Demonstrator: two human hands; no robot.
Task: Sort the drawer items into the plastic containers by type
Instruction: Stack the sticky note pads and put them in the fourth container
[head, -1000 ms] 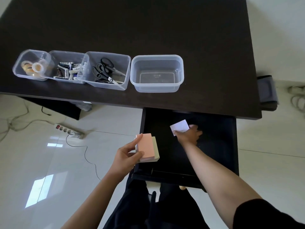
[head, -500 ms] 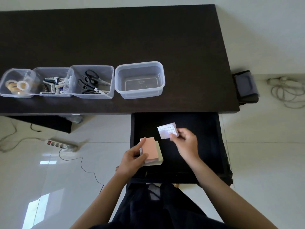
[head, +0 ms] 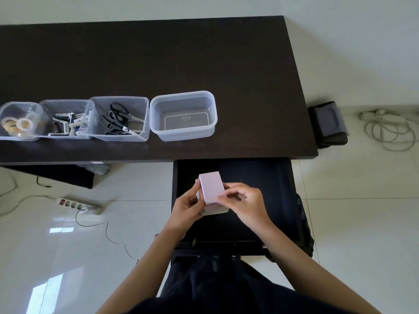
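Over the open black drawer [head: 260, 177], both hands hold one stack of sticky-note pads [head: 212, 189] whose top pad is pale lilac. My left hand [head: 187, 206] grips the stack's left side and underside. My right hand [head: 243, 201] pinches the right edge of the top pad. Several clear plastic containers stand in a row on the dark desk [head: 204, 64]. The rightmost container [head: 183, 97] is empty. Beside it stand a scissors container [head: 120, 118], a battery container [head: 65, 120] and a tape-roll container [head: 19, 121].
A dark pouch [head: 330, 123] and a coiled white cable [head: 390, 130] lie on the floor right of the desk. A white power strip [head: 79, 203] with its cord lies on the tiled floor to the left. My dark-clothed lap is below the drawer.
My right hand lifted a small white pad out of the drawer and brought it left onto the stack in my left hand. Both hands now hold the stack together.
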